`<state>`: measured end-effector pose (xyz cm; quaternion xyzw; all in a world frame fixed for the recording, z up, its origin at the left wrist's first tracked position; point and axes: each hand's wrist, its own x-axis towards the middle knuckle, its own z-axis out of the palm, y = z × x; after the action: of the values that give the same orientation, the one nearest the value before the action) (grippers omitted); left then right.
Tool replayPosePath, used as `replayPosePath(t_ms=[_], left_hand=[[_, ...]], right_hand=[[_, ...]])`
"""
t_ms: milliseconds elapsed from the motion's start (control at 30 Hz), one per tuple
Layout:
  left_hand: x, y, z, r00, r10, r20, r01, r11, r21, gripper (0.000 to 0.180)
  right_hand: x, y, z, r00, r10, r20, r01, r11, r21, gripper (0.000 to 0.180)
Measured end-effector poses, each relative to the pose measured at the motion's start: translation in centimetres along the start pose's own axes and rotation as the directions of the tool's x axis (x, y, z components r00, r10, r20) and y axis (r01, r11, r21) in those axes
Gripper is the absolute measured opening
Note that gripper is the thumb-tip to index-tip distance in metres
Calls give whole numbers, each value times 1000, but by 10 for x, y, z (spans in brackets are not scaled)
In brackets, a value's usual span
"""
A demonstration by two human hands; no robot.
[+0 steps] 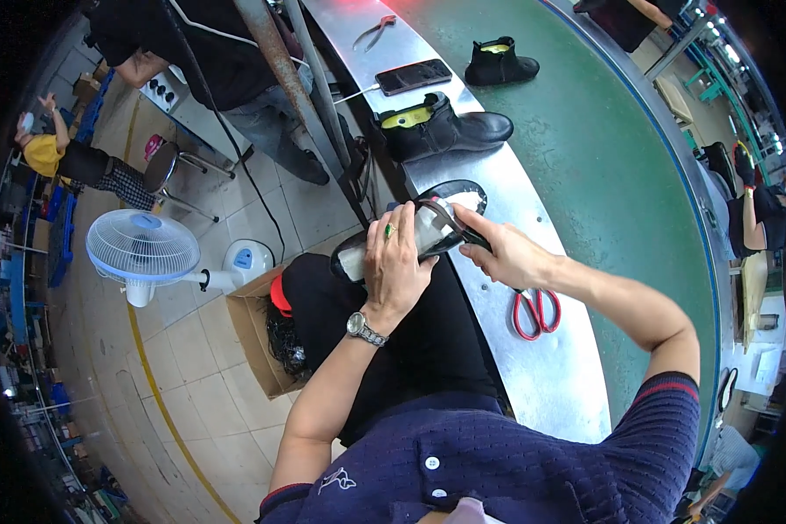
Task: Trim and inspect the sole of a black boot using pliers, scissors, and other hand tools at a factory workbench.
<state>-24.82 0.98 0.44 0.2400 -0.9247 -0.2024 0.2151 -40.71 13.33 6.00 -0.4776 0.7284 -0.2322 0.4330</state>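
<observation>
A black shoe (459, 194) with a white insert lies sole-side across my lap and the metal bench edge. My left hand (396, 266), wearing a ring and a wristwatch, presses down on its middle and holds it. My right hand (504, 252) pinches a dark strap or small tool at the shoe's opening. Red-handled scissors (534, 313) lie on the metal bench just below my right wrist.
Two black ankle boots (445, 127) (500, 61) stand on the bench and green conveyor (603, 157), beside a phone (413, 76) and pliers (374, 31). A white fan (144, 249) and cardboard box (258, 336) stand on the floor at left. Other people work nearby.
</observation>
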Motion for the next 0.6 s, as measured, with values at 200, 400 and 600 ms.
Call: replayPosePath(t_ms=[200, 400, 600], left_hand=[[-6, -2, 1, 997, 55, -62, -54, 998, 20, 85], [-6, -10, 2, 968, 230, -97, -221, 971, 92, 77], [-9, -27, 11, 936, 342, -85, -313, 918, 245, 70]], right_hand=[[-6, 3, 12, 994, -41, -97, 32, 995, -92, 58], [-9, 5, 0, 973, -182, -143, 143, 959, -243, 57], [0, -56, -44, 996, -72, 57, 92, 737, -670, 50]])
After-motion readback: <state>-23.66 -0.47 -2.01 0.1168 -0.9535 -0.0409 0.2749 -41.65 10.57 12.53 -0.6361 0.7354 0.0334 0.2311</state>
